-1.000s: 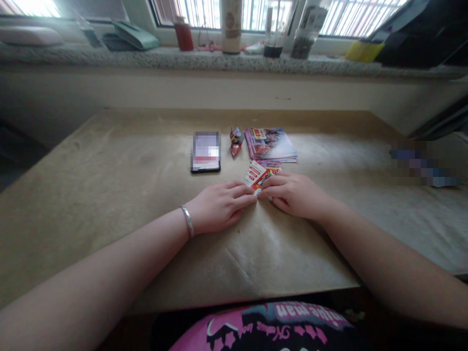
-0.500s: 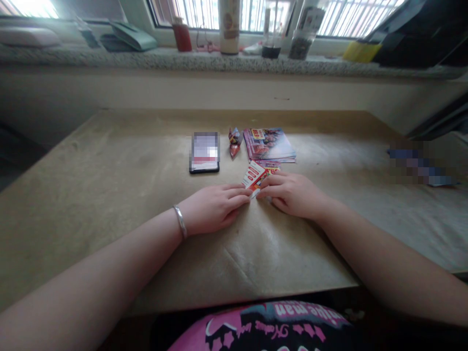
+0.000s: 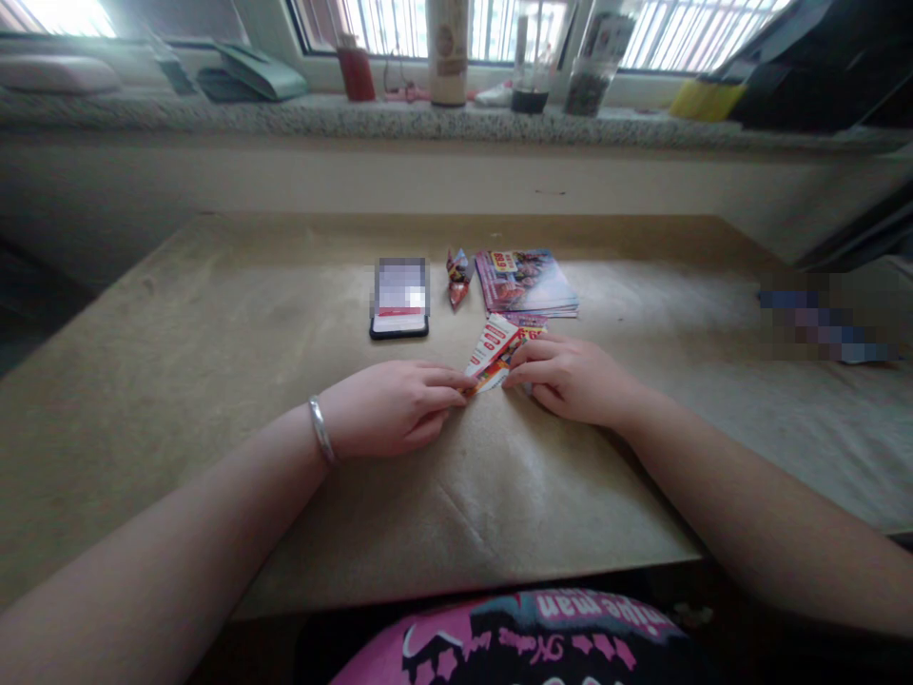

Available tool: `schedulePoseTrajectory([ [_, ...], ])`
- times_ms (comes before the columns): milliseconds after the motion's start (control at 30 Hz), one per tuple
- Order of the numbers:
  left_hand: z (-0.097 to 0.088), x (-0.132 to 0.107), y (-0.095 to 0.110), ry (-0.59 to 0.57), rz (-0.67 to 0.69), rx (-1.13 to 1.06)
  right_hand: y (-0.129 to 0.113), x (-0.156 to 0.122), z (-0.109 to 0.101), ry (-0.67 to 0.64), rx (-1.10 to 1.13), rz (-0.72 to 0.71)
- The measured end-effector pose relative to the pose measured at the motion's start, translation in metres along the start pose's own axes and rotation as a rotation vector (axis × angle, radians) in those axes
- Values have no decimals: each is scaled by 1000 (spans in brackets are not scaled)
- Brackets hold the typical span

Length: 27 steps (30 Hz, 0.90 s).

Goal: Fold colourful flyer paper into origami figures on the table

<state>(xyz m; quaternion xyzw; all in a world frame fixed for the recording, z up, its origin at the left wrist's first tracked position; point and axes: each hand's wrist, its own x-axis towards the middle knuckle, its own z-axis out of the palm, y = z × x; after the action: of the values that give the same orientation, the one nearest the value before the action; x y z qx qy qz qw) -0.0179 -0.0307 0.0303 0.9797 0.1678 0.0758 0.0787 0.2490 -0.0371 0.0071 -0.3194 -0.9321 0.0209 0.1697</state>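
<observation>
A printed paper (image 3: 492,348), white, red and yellow and partly folded, lies on the table between my hands. My left hand (image 3: 399,407), with a silver bangle at the wrist, has its fingertips closed on the paper's lower left corner. On the right side, the bent fingers of my right hand (image 3: 567,379) grip the paper and press it down, hiding part of it. Just beyond is a stack of printed sheets (image 3: 529,283), with a small folded paper piece (image 3: 457,278) beside it on the left.
A phone (image 3: 399,300) with a blurred screen lies left of the folded piece. Another blurred item (image 3: 820,323) is at the table's right. Along the windowsill (image 3: 357,122) stand a red bottle (image 3: 355,71), a tall container (image 3: 448,57) and several other things.
My left hand has shifted left and slightly toward me with the paper's corner, and more of the paper shows between my hands. My right hand has barely moved.
</observation>
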Motion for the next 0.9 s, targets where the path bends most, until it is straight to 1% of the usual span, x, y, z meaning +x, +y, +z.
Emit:
schedulePoseTrajectory([
  [200,-3,-1,0,-6,-27,-18,-1,0,-1,-10,-5,1],
  [667,-6,-6,-10,9,-2,-94,-1,1,-1,-4,25,13],
  [900,-5,-7,-11,-1,-21,-103,2,-3,-5,-23,-22,50],
])
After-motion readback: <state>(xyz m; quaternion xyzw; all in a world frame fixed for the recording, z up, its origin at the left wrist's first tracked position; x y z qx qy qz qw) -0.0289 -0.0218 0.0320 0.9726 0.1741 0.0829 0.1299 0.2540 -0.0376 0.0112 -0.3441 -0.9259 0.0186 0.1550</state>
